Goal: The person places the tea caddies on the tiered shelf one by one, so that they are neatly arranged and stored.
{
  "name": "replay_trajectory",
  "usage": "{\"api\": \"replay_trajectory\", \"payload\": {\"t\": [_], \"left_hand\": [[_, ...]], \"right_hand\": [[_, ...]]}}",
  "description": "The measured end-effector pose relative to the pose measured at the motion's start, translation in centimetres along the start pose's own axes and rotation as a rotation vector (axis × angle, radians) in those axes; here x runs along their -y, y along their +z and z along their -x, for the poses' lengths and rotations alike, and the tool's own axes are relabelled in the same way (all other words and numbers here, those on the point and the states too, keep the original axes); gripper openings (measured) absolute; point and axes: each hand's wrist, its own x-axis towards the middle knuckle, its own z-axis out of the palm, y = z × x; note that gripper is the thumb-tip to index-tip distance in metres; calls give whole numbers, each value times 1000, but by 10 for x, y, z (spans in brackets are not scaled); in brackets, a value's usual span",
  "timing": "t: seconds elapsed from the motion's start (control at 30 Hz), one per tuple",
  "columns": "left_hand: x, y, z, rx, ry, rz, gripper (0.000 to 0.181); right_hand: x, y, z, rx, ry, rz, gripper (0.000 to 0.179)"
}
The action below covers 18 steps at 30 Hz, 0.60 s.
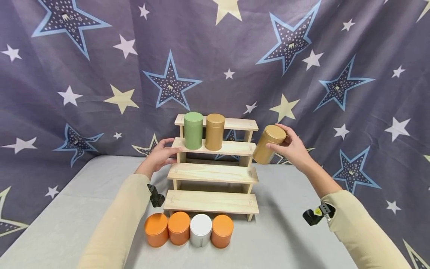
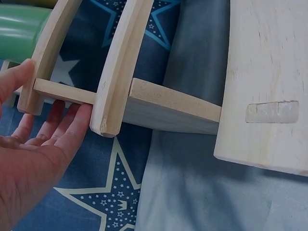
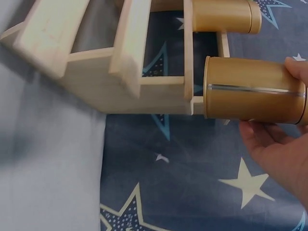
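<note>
My right hand [image 1: 291, 149] holds a gold canister [image 1: 268, 144] between thumb and fingers, tilted, in the air beside the right end of a stepped wooden rack [image 1: 211, 201]. In the right wrist view its side [image 3: 255, 103] shows a metallic seam. With my left hand [image 1: 161, 155] I hold the rack's left end: the thumb lies at a board's edge and the fingertips touch the side piece [image 2: 65, 90] below it. A green canister [image 1: 193, 130] and another gold canister [image 1: 215, 131] stand upright next to each other on the second board from the top.
In front of the rack, a row of shorter cans stands on the grey-white table cover [image 1: 285, 235]: orange cans [image 1: 156, 229] and one white can [image 1: 201, 230]. Behind the rack hangs a dark curtain [image 1: 215, 89] with stars.
</note>
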Motion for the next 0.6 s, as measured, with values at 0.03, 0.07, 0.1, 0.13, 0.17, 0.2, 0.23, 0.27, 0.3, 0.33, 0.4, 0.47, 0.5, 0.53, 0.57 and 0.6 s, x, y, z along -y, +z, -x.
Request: {"api": "replay_trajectory", "payload": {"t": [0.03, 0.07, 0.1, 0.13, 0.17, 0.2, 0.23, 0.27, 0.3, 0.33, 0.4, 0.47, 0.5, 0.53, 0.57, 0.6], "left_hand": [[0, 0, 0, -3, -2, 2, 76], [0, 0, 1, -5, -4, 2, 76], [0, -1, 1, -4, -5, 1, 76], [0, -1, 2, -2, -7, 0, 76], [0, -1, 2, -6, -12, 2, 76], [0, 0, 2, -5, -13, 1, 76], [0, 0, 2, -5, -14, 2, 76], [0, 0, 3, -4, -13, 0, 75], [0, 0, 3, -1, -9, -2, 76], [0, 0, 3, -1, -6, -1, 76], [-1, 0, 2, -2, -2, -1, 76], [0, 0, 1, -3, -2, 1, 76], [0, 0, 1, -3, -2, 2, 76], [0, 0, 0, -7, -6, 7, 76], [0, 0, 0, -7, -7, 8, 75], [0, 0, 0, -7, -8, 9, 75]], "right_hand": [[1, 2, -4, -2, -3, -12, 80], [2, 4, -7, -6, -3, -20, 80], [4, 6, -10, -9, -2, -28, 80], [4, 8, -14, -9, -5, -39, 80], [5, 11, -17, -9, -8, -51, 81], [6, 13, -21, -10, -12, -64, 81], [7, 16, -24, -14, -13, -73, 81], [8, 18, -27, -18, -13, -80, 81], [8, 21, -30, -21, -14, -88, 81], [9, 23, -33, -25, -14, -101, 81], [10, 29, -39, -32, -9, -128, 82], [11, 34, -44, -36, -4, -140, 82], [11, 37, -46, -37, -2, -148, 82], [12, 39, -48, -39, -1, -159, 81], [12, 42, -50, -41, 1, -166, 81], [12, 44, -51, -46, 5, -169, 81]]}}
